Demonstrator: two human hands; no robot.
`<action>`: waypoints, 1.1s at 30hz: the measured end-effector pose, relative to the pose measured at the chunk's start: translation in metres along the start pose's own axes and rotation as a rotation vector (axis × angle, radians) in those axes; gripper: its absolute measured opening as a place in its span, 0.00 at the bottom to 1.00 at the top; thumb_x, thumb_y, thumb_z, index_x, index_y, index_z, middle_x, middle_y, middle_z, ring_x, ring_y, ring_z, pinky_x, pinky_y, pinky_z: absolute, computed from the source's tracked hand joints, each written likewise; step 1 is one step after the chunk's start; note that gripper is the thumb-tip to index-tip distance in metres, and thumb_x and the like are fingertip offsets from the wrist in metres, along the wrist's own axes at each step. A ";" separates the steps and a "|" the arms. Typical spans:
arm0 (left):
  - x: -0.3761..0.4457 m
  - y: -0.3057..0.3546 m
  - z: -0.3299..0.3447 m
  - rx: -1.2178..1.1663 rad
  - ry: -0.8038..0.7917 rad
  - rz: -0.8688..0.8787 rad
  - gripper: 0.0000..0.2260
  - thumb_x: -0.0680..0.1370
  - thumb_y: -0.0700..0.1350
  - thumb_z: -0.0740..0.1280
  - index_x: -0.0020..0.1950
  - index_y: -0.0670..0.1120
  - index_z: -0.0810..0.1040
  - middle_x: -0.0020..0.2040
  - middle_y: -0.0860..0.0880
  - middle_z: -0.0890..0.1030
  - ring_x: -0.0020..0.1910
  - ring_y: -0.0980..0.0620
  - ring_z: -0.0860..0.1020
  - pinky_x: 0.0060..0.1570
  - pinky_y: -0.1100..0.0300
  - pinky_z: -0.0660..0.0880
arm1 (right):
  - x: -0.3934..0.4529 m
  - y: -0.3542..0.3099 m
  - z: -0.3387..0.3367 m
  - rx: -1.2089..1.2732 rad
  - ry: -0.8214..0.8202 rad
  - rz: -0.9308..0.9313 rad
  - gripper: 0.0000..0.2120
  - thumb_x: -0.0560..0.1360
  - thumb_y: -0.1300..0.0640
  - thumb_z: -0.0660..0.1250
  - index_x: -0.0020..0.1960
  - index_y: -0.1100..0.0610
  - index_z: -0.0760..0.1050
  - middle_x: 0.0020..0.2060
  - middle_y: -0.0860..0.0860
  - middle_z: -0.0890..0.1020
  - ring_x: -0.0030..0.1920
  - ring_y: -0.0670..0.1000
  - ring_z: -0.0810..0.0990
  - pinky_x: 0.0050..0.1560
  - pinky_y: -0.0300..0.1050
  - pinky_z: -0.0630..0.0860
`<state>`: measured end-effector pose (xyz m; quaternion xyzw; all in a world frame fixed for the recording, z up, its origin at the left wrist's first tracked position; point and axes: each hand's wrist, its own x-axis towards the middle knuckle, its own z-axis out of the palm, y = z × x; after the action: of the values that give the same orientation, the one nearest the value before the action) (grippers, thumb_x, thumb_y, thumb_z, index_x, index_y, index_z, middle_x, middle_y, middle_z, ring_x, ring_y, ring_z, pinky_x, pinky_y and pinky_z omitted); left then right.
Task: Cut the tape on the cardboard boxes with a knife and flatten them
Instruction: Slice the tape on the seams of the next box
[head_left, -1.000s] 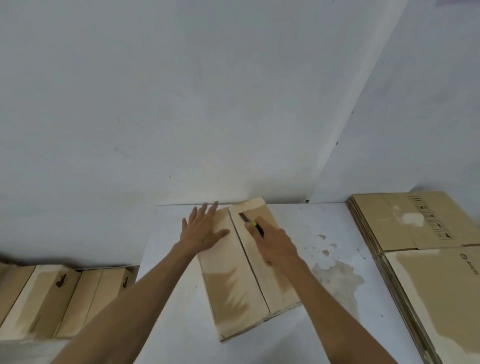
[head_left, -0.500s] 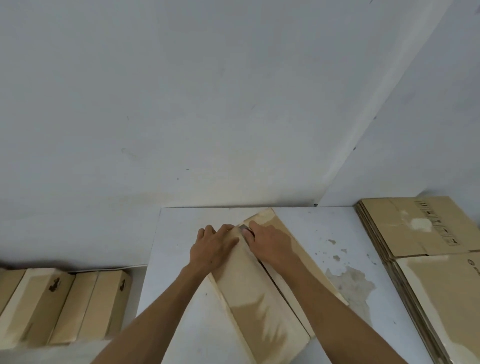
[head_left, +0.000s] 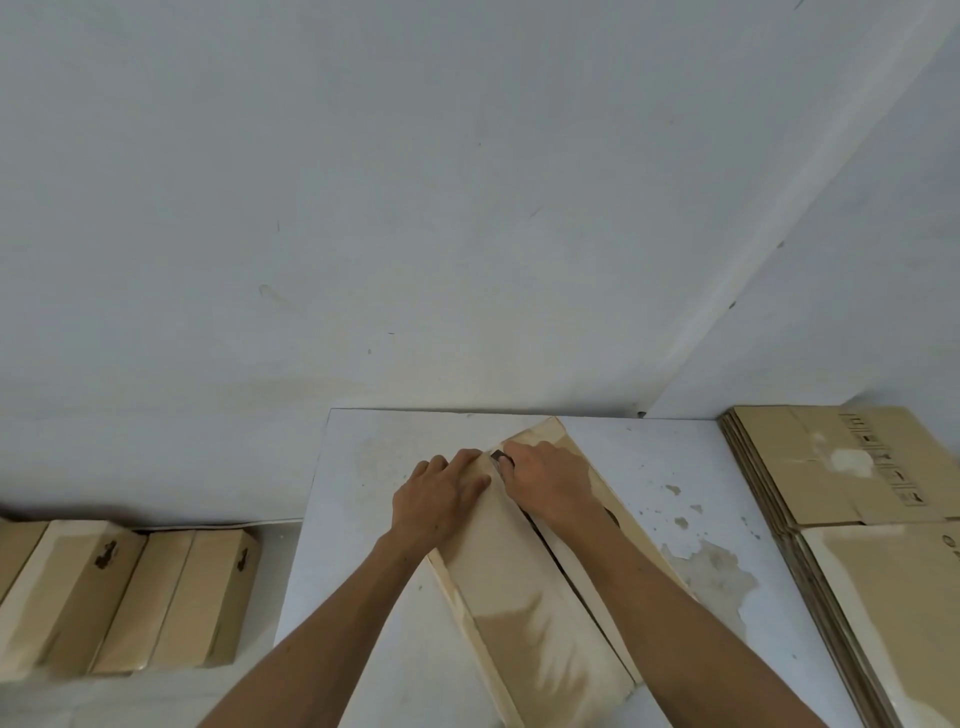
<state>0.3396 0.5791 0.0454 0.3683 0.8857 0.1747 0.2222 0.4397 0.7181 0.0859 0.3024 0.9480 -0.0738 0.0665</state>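
A tan cardboard box (head_left: 540, 618) lies on the white table (head_left: 363, 519), its two top flaps parted along the middle seam and the left flap raised. My left hand (head_left: 441, 499) grips the far end of the left flap. My right hand (head_left: 550, 483) rests on the right flap at the far end of the seam, closed around a knife (head_left: 501, 456); only its dark tip shows past my fingers.
A stack of flattened cardboard boxes (head_left: 852, 467) lies at the table's right side. Several closed boxes (head_left: 156, 597) stand in a row lower down on the left. White walls meet in a corner just behind the table.
The flaps have parted along the seam. My left hand went from lying flat on the box to gripping the left flap, which rose. My right hand moved to the seam's far end.
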 end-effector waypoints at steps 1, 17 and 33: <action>0.000 -0.001 0.000 0.003 0.002 0.003 0.20 0.84 0.66 0.52 0.74 0.64 0.63 0.62 0.53 0.76 0.65 0.50 0.73 0.55 0.50 0.74 | 0.000 -0.001 0.000 -0.002 0.002 0.003 0.18 0.85 0.46 0.51 0.59 0.52 0.77 0.50 0.53 0.83 0.49 0.58 0.82 0.42 0.47 0.70; 0.001 -0.003 0.003 0.038 0.010 0.011 0.21 0.84 0.66 0.51 0.76 0.64 0.62 0.63 0.51 0.76 0.65 0.47 0.72 0.57 0.49 0.75 | -0.001 0.003 -0.004 0.027 -0.087 0.011 0.19 0.85 0.45 0.50 0.56 0.52 0.77 0.43 0.50 0.78 0.43 0.54 0.75 0.43 0.48 0.73; 0.002 -0.003 0.002 0.066 0.009 0.013 0.20 0.84 0.65 0.51 0.75 0.64 0.63 0.61 0.50 0.77 0.64 0.46 0.73 0.60 0.48 0.75 | -0.010 0.010 -0.006 0.023 -0.194 -0.034 0.16 0.85 0.45 0.49 0.46 0.50 0.70 0.45 0.50 0.78 0.46 0.55 0.79 0.48 0.52 0.78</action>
<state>0.3374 0.5788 0.0413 0.3804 0.8896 0.1483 0.2047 0.4534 0.7215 0.0925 0.2784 0.9413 -0.1145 0.1530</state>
